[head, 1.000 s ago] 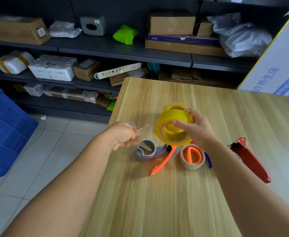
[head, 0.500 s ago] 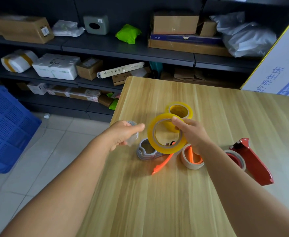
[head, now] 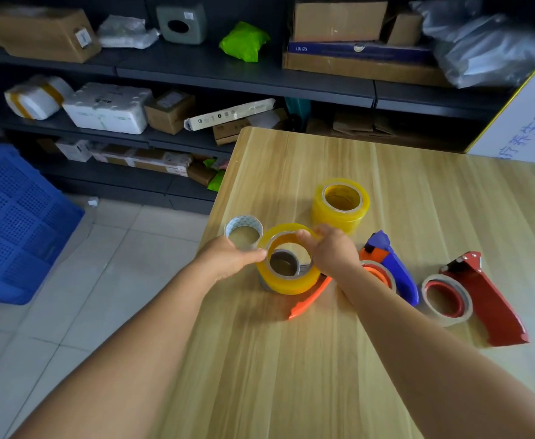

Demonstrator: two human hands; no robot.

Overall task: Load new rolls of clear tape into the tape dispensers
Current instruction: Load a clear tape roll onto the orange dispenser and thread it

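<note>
**Inspector A:** Position of the tape roll?

**Inspector B:** A yellow-tinted clear roll, lying flat over the grey hub of the orange-handled dispenser, near the left edge of the table. The hub shows through the roll's core. Whether the roll is fully seated cannot be determined.

**Inspector A:** Hands?

**Inspector B:** The right hand grips the far rim of the roll, fingers curled over its top edge. The left hand is at the roll's left side, with a fingertip touching the outer wall; its other fingers are folded under and blurred, so I cannot tell whether it grasps anything.

**Inspector A:** Other task items?

**Inspector B:** A second yellow tape roll stands further back on the table, apart from the hands. An empty white cardboard core stands just beyond the left hand, beside the held roll. To the right, a blue dispenser lies with a near-spent roll on an orange hub, partly hidden by the right forearm. Further right, a red dispenser lies with a thin roll on its red hub.

**Inspector A:** Surroundings?

**Inspector B:** Dark shelving behind the table holds cardboard boxes, white parcels and a green bag. A blue plastic crate sits on the tiled floor to the left.
</note>
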